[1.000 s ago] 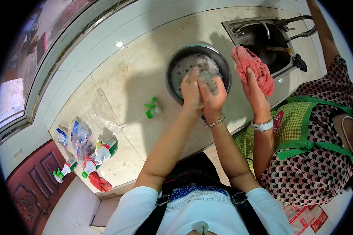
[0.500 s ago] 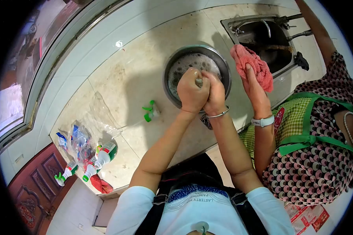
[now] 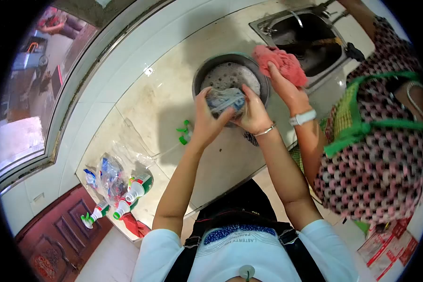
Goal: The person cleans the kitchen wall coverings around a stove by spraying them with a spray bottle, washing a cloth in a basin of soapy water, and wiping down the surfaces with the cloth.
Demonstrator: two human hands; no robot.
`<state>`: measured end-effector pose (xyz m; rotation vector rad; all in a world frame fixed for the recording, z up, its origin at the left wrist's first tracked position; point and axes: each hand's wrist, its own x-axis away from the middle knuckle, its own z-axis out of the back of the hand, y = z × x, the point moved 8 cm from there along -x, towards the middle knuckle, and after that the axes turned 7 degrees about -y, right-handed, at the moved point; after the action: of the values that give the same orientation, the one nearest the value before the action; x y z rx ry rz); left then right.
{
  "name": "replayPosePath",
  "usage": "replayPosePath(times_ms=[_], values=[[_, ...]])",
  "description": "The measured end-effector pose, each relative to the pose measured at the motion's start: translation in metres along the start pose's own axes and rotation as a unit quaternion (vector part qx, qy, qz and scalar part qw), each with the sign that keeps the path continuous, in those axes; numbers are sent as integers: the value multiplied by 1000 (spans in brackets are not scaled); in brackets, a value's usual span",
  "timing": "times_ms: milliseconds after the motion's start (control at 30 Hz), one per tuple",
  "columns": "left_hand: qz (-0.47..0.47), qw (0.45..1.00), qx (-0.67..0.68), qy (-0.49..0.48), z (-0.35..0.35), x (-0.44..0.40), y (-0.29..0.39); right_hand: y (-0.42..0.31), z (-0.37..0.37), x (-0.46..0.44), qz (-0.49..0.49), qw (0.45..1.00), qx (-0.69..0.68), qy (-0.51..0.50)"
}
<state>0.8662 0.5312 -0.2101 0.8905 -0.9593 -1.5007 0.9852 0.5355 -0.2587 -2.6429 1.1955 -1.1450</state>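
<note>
A crumpled, wet grey-and-blue cloth (image 3: 226,100) is spread between my two hands over the near side of a metal basin (image 3: 264,83). My left hand (image 3: 208,118) grips the cloth from the left, thumb across its front. On the other side my right hand (image 3: 254,111), with a bracelet at the wrist, has its fingers round the cloth's right edge. Foamy water (image 3: 232,75) fills the basin behind the cloth. Close to my right wrist lies a dark mesh-like scrubber (image 3: 250,138), partly hidden.
A person in a green apron (image 3: 357,134) stands at the right, holding a pink cloth (image 3: 281,65) beside the basin. Behind is a sink (image 3: 310,47). Green spray nozzles (image 3: 184,132) lie left of the basin. Spray bottles (image 3: 137,188) and plastic bags (image 3: 112,171) occupy the counter's left end.
My hands have gone from clasped together around the cloth to apart, with the cloth opened out between them. The other person's pink cloth appears nearer the basin. The view has shifted.
</note>
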Motion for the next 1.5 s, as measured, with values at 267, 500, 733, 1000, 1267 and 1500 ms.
replayPosePath(times_ms=[267,500,733,1000,1267,1500], values=[[-50,989,43,-136,7,127,37,75,-15,141,155,965,176,-122],[207,889,256,-317,-78,246,60,156,90,305,230,938,230,122],[165,734,248,-610,-208,368,157,221,174,494,396,874,157,236],[-188,677,197,-684,-377,537,289,329,255,715,569,770,-77,278],[-267,519,87,-807,-499,721,437,378,365,931,544,582,149,586],[-362,482,187,-776,-633,757,507,323,442,1030,436,608,308,588]])
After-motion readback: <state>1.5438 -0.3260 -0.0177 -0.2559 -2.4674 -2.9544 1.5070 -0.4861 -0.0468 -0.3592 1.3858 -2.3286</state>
